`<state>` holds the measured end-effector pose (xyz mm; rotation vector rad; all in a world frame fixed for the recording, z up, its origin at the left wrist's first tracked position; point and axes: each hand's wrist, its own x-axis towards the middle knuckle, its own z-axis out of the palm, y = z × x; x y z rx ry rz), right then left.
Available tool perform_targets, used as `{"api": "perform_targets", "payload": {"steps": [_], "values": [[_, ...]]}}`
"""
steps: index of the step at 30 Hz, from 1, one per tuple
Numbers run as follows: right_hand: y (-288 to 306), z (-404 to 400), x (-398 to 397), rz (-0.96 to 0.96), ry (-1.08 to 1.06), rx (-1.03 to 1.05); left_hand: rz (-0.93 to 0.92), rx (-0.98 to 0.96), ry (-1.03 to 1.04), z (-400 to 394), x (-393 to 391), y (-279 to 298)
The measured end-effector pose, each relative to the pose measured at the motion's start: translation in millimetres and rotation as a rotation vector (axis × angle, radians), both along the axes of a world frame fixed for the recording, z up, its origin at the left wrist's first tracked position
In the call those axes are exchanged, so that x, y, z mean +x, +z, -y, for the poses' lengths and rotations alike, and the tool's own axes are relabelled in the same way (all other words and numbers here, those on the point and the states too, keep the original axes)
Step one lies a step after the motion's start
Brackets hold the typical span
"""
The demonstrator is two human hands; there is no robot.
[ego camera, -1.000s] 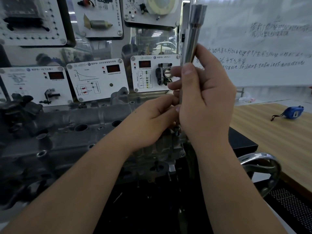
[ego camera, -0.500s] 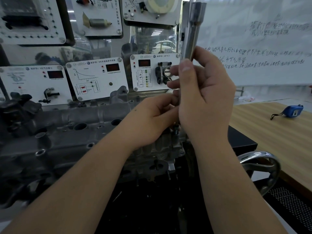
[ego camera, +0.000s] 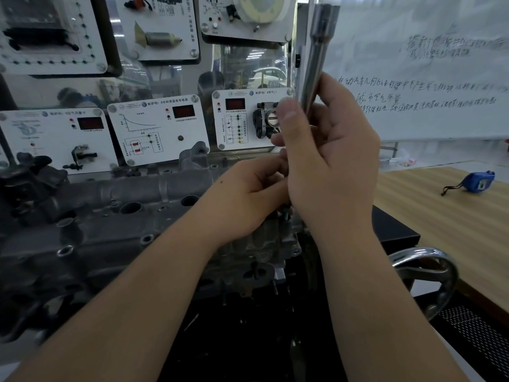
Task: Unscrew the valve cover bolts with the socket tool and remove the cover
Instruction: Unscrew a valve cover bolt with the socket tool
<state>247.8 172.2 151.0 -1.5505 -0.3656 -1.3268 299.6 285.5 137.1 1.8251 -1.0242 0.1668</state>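
Observation:
A grey cast-metal valve cover (ego camera: 115,205) lies across the engine on the left, with several round holes in its top. My right hand (ego camera: 327,166) grips a long steel socket tool (ego camera: 316,53), which stands nearly upright over the cover's right end with its wide hollow end at the top. My left hand (ego camera: 248,197) is curled against the tool's lower part, pinching near its bottom. A dark bolt (ego camera: 286,213) shows just under my hands. The tool's lower tip is hidden behind my fingers.
Training panels with red displays (ego camera: 157,128) stand right behind the engine. A whiteboard (ego camera: 427,78) fills the upper right. A wooden table (ego camera: 440,216) on the right carries a blue tape measure (ego camera: 478,181). A chrome handwheel (ego camera: 429,277) sticks out at lower right.
Both hands and the tool stay in nearly the same place. My right hand's fingers have shifted slightly on the shaft.

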Motion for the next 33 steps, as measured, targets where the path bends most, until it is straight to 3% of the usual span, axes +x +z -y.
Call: {"api": "perform_targets", "payload": {"steps": [4, 25, 33], "values": [[-1.0, 1.9, 0.2, 0.04, -0.057, -0.017, -0.003, -0.009, 0.015, 2.9, 1.6, -1.1], [-2.2, 2.5, 3.2, 0.034, 0.042, 0.055, -0.028, 0.006, -0.019, -2.2, -1.0, 0.8], [-1.2, 1.7, 0.7, 0.012, 0.04, -0.029, -0.046, -0.009, -0.038, -1.6, -0.4, -0.5]]}}
